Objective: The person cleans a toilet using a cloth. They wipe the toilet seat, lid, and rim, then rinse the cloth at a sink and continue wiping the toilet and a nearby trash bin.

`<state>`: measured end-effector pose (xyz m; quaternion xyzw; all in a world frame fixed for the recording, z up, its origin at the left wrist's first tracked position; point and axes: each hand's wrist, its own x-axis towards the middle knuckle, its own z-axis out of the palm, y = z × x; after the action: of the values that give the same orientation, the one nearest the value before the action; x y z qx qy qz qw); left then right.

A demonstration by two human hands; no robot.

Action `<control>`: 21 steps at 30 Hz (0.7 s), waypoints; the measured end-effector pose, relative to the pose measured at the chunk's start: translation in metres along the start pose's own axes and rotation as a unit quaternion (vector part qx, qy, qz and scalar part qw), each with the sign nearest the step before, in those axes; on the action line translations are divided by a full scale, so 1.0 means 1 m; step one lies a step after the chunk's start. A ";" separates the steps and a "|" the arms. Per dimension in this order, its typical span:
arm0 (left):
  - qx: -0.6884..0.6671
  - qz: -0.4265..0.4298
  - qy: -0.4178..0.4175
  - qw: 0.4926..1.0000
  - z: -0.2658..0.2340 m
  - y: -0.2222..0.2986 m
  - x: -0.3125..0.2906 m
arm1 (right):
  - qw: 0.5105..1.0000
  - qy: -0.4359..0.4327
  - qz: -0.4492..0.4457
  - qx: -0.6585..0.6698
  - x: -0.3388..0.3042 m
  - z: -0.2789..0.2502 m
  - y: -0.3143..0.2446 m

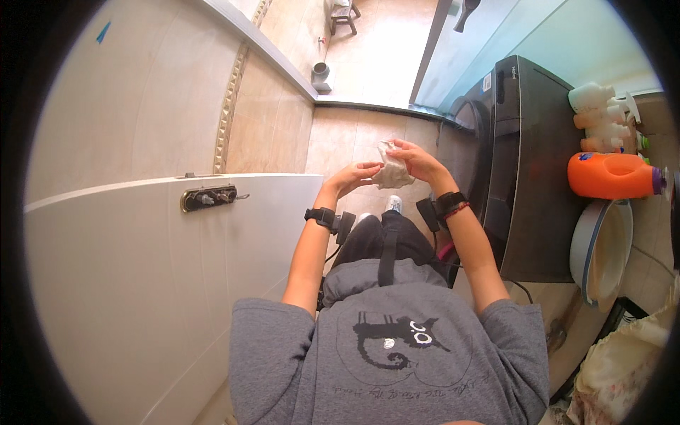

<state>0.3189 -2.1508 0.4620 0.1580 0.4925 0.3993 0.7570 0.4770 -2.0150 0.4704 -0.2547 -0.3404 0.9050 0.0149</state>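
A small, thin off-white cloth (pixel 394 174) hangs between my hands in front of my body, above the tiled floor. My right hand (pixel 419 163) pinches its upper corner between thumb and fingers, with the cloth draping down and to the left. At the cloth's left edge is my left hand (pixel 352 177), fingers bent and pinched against it. The lower part of the cloth hangs loose and crumpled. Each wrist wears a black strap with a small device on it.
A white door (pixel 177 269) with a dark handle plate (pixel 207 199) stands at my left. To the right is a dark washing machine (pixel 544 170); beside it are an orange detergent bottle (pixel 608 176), several pale bottles (pixel 598 117) and stacked basins (pixel 582 244). A doorway sill (pixel 368 106) lies ahead.
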 end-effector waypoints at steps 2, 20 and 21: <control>-0.033 0.034 0.008 0.999 -0.008 0.002 0.011 | 1.000 -0.006 -0.001 0.002 0.006 -0.002 -0.005; -0.178 0.105 0.152 0.967 -0.155 0.151 0.113 | 0.986 0.116 0.029 0.119 0.239 -0.034 -0.069; -0.182 0.123 0.164 0.962 -0.180 0.161 0.121 | 0.985 0.101 0.069 0.121 0.262 -0.031 -0.074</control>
<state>0.1133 -1.9852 0.4052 0.0088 0.5055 0.5927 0.6270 0.2532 -1.8870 0.3790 -0.3636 -0.2069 0.9081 0.0176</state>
